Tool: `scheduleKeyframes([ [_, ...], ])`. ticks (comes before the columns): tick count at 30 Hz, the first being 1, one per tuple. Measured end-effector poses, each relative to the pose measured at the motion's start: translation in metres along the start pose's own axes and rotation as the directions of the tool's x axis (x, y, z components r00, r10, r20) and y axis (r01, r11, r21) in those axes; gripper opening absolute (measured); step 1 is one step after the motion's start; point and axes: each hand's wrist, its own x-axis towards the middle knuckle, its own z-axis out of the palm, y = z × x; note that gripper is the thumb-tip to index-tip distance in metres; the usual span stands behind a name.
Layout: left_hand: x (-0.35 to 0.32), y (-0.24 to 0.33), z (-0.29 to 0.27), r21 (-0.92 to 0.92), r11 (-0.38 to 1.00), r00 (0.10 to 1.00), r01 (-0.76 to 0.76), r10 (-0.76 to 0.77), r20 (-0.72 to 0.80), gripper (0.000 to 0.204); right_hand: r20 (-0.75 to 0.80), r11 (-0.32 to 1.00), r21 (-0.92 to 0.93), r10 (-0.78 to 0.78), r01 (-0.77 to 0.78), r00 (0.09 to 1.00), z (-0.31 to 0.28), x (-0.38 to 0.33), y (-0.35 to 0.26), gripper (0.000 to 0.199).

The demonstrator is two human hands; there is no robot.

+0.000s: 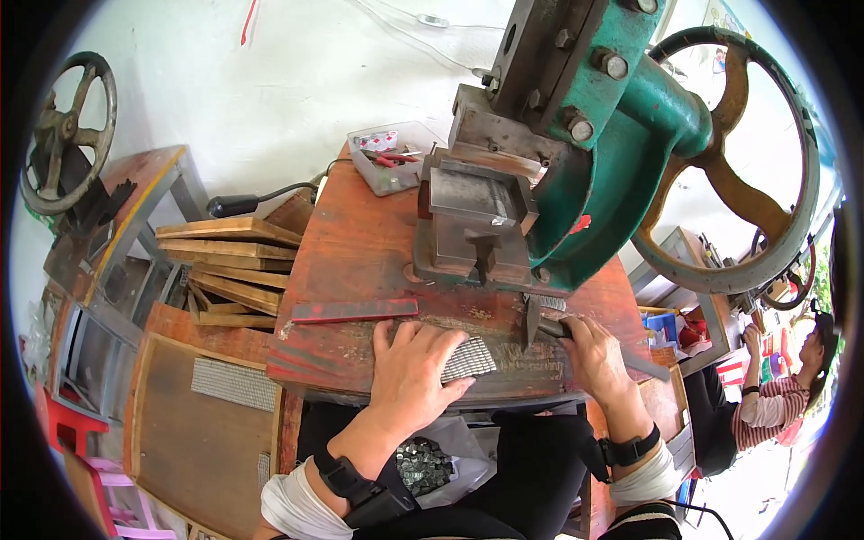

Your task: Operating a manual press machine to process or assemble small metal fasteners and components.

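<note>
A person sits at a worn red-brown workbench [360, 243], both hands resting near its front edge below a green hand-operated press [612, 144]. The left hand [409, 373] lies flat, fingers spread, on a block of small grey metal pieces [468, 358] packed in neat rows; the block pokes out from under the fingertips at the bench's front lip. The right hand [594, 355] is closed around a dark metal bar [553, 326] that lies across the bench top just right of the block, its tip pointing back toward the press. The press's grey die block [477, 225] stands behind both hands, with a bare strip of bench between it and the knuckles. A flat red strip [355, 310] lies to the left of the left hand, parallel to the front edge and apart from it. The press's large spoked handwheel [738, 171] overhangs the bench's right side, above the right hand. At the back edge sits a clear plastic box [387, 162] of small items. Left of the bench, wooden slats [229, 256] are stacked, and a lower tray [202, 423] carries another grey strip of pieces. Beneath the bench, at the person's lap, an open bag [427, 463] holds loose metal pieces. Another person [774, 396] in a striped top sits at the far right, well clear of the bench.
</note>
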Motion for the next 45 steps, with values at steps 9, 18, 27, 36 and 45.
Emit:
scheduleKeyframes([
  [9,-0.004,-0.003,0.001,0.05,0.997,0.998,-0.062,0.063,-0.031,0.052,0.137,0.97,0.243,-0.021,-0.013,0.99,-0.03,0.027,-0.076,0.03],
  [18,-0.01,-0.003,0.005,0.123,0.987,0.988,-0.105,0.118,-0.096,0.048,0.189,0.997,0.076,0.009,-0.023,0.982,-0.034,0.031,-0.087,0.028],
  [27,-0.004,-0.004,-0.001,0.033,0.998,0.998,-0.06,0.06,-0.016,0.049,0.143,0.997,0.077,0.007,-0.019,0.99,-0.034,0.033,-0.089,0.03],
  [36,-0.003,-0.004,-0.001,-0.034,0.999,0.998,0.03,-0.028,0.049,0.054,0.05,0.999,-0.02,-0.026,0.027,0.998,-0.035,0.028,-0.1,0.035],
  [45,-0.003,-0.003,-0.001,-0.029,1.0,1.0,0.004,-0.003,0.012,0.053,0.083,0.996,-0.064,-0.06,0.066,0.995,-0.033,0.02,-0.1,0.039],
])
